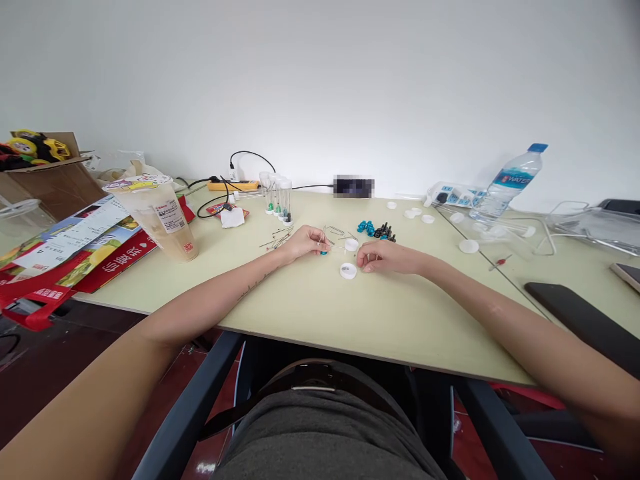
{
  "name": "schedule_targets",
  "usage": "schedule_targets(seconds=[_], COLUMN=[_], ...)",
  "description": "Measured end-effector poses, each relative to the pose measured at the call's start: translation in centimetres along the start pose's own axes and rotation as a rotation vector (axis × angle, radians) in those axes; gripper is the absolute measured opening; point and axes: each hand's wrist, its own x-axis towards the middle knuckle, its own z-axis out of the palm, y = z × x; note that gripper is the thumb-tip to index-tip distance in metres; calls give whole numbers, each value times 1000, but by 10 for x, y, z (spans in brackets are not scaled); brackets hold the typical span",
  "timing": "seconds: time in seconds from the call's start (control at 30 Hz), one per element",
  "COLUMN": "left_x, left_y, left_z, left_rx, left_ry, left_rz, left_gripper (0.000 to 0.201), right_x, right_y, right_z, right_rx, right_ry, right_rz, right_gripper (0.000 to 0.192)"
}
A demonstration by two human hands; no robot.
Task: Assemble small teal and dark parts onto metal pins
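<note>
Pinching a half-hidden blue piece [324, 253] is the left hand [304, 244]; the right hand's [381, 257] grip I cannot tell.

At the far left, a brown box [55, 193] holds yellow, black and red toys [56, 149], with a clear tub [21, 210] in front. Near it lies a red bag [121, 263], printed in colour, with a white slip [75, 233] on top. A labelled cup [163, 217] of pale drink stands beside the bag. Along the wall [320, 80] sits an orange power strip [245, 186] with a white plug [233, 174] and a black cable [255, 153]; a thin lead [310, 187] runs to a blurred-out dark device [353, 187]. Toward the right stands a bottle [515, 177], blue-capped, its label reading WATER. Nearer the front lies a flat black slab [575, 303]. Below, dark chair arms [195, 400] show above a red floor [173, 383]
</note>
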Motion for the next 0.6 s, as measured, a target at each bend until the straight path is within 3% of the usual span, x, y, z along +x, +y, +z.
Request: schedule_targets(seconds=[0.13,0.37,0.6], left_x=[0,0,-1], left_y=[1,1,5], left_z=[0,0,2], left_rx=[-4,-2,-8], left_ry=[0,-3,-6], left_rz=[-3,0,-1], left_gripper=[27,28,28], right_x=[4,11,9], right_y=[0,-20,8], right_z=[9,15,19], right_rx=[14,-1,-153], right_ry=[39,253,486], right_rz=[-12,-28,135], right_gripper=[19,21,19])
